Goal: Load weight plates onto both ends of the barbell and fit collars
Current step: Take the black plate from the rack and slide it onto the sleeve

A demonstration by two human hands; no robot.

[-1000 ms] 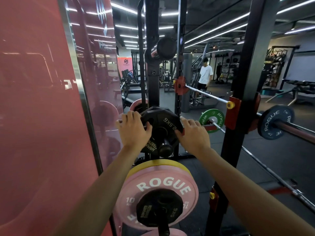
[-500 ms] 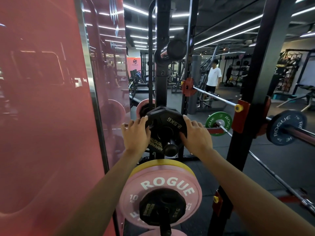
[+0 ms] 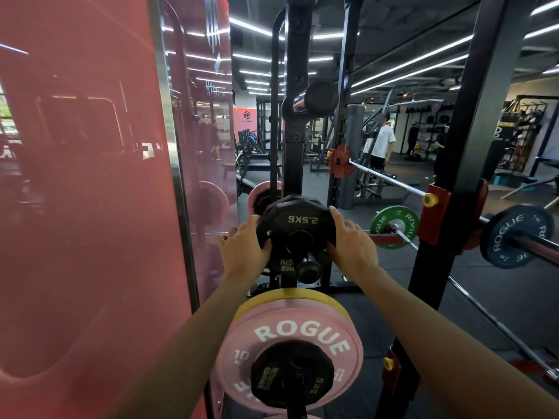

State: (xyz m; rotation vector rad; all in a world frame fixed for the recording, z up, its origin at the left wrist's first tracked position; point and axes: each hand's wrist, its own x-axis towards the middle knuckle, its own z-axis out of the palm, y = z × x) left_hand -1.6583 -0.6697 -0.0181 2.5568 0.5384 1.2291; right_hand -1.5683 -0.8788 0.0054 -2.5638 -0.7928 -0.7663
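Both hands take a small black plate [image 3: 298,226] marked 2.5 kg, which sits on a storage peg [image 3: 308,269] of the rack [image 3: 295,164]. The left hand [image 3: 243,247] closes its grip on the plate's left rim; the right hand [image 3: 352,241] grips the right rim, fingertips hooked over the edge. The plate is rigid, judged light enough to lift off, its faceted rim giving a sure hold at opposite sides. One pink plate [image 3: 290,343] with one smaller black plate on it hangs on the peg below. The barbell [image 3: 532,244] at right carries one blue plate [image 3: 514,237]; no collar shows.
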